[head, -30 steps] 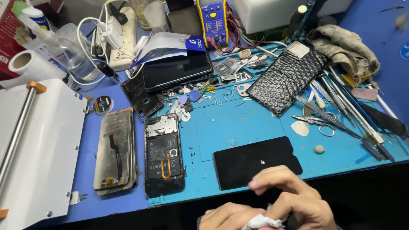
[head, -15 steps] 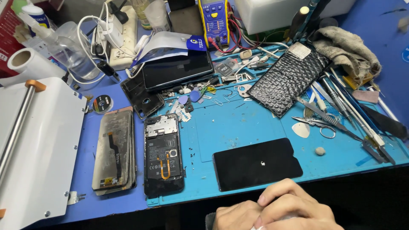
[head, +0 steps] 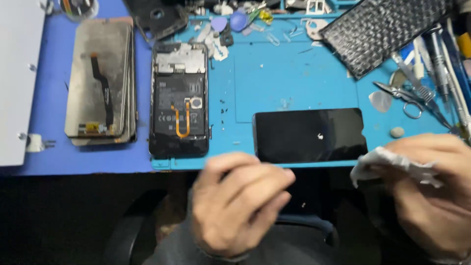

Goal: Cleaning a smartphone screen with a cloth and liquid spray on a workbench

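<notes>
A person's right hand (head: 431, 191) closes its grip around a crumpled white cloth (head: 392, 164), fingers folded over the wad, which pokes out toward the left of the grip at the near edge of the bench (head: 88, 164). The left hand (head: 235, 201) hovers in front of the bench with fingers loosely curled and thumb across them; motion blur hides whether anything sits in that grip. Just beyond the cloth and slightly left of the right hand's grip, a black glass phone screen (head: 310, 135) lies flat on the blue work mat (head: 289, 73), its near edge at the mat's edge. Beyond the left hand's grip, an opened phone (head: 179, 105) lies face down with its battery and an orange flex cable exposed. Farther left of that grip sits a stack of worn display panels (head: 100, 81). Beyond the right hand's grip lie small scissors (head: 407, 98), and past the screen rests a black textured case (head: 382, 29) beside a row of hand tools (head: 441, 54).
</notes>
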